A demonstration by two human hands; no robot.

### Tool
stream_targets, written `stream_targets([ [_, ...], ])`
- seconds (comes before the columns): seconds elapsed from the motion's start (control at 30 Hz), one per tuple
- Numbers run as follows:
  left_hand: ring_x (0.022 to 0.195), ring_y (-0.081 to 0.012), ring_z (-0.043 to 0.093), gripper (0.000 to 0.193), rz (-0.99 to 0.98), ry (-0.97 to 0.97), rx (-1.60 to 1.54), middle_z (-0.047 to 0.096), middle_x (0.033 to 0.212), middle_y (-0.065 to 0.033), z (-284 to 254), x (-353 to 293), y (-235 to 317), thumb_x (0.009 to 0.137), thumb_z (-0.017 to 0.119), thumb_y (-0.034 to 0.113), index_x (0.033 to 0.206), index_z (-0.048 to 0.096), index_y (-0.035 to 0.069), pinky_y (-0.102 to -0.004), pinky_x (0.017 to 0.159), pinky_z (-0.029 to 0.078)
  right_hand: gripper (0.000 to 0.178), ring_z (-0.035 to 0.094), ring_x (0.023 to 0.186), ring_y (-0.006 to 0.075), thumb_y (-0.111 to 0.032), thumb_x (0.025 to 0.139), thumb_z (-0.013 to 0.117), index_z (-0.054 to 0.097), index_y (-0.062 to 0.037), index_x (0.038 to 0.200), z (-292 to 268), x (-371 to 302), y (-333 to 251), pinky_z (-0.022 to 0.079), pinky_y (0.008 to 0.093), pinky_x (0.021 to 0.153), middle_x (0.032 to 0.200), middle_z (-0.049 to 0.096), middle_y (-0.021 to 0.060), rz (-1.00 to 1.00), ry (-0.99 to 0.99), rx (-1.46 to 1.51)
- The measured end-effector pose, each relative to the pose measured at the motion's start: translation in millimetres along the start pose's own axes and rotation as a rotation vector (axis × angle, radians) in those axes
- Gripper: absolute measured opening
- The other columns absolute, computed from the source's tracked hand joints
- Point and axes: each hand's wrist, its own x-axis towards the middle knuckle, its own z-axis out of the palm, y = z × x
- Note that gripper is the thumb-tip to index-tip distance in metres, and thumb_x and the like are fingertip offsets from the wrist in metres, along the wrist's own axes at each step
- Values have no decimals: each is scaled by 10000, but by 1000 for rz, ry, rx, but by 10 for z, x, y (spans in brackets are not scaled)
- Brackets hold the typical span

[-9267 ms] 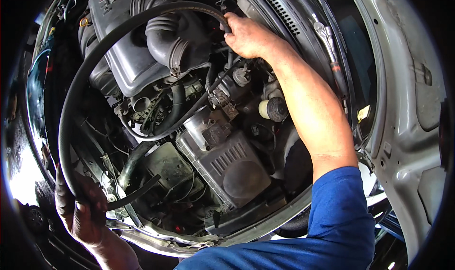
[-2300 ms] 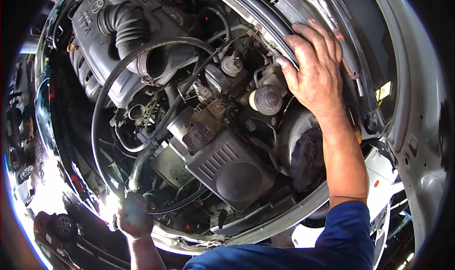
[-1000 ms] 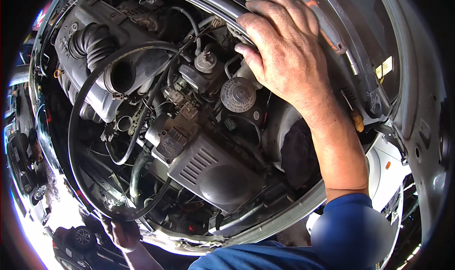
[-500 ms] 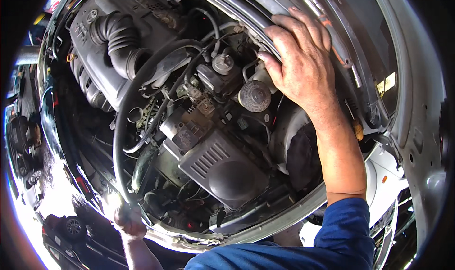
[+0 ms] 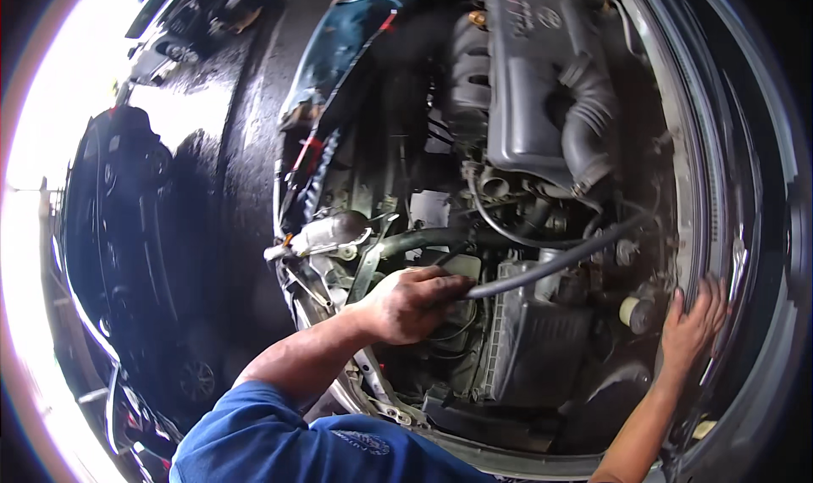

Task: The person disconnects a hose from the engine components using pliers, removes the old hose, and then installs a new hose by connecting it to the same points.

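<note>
My left hand (image 5: 408, 305) is closed around the end of a thick dark hose (image 5: 550, 268). The hose runs up and to the right across the engine bay, toward the cowl. My right hand (image 5: 696, 326) lies with fingers stretched out on the cowl edge (image 5: 696, 254) at the right and holds nothing I can see. Below the hose is a black ribbed plastic box (image 5: 546, 347). Between that box and my right hand stands a reservoir with a round dark cap (image 5: 639, 315). Beyond the hose sits the grey engine cover (image 5: 532, 93), with a ribbed intake duct (image 5: 589, 127) beside it.
A thin hose (image 5: 500, 224) curves below the engine cover. At the left of the bay, a silvery cylinder (image 5: 334, 231) lies by the front panel. The car's metal body edge (image 5: 373, 381) runs near my body. A dark parked car (image 5: 127, 237) stands farther left.
The view has turned. My left hand, still gripping the hose, has come from the bay's front edge to over the bay, and the hose is straighter. My right hand stays on the cowl edge.
</note>
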Motion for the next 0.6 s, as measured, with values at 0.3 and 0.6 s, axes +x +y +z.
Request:
stream_targets([
  [0.3,644,-351,566,451,47,90,-6,546,770,-153,41,-115,-68,778,625,41,1225,563,24,-438,561,458,366,387,1324,289,-288,888,589,521,-59,1166,-17,-9,-36,227,547,1098,1298,525,96,50,-38,-57],
  [0.6,811,-359,613,478,-140,66,45,582,901,-173,-12,-186,29,783,593,98,1254,545,39,-430,704,520,392,417,1301,287,-321,902,567,521,-79,1206,22,-48,-37,280,549,1065,1269,535,103,17,-29,-132],
])
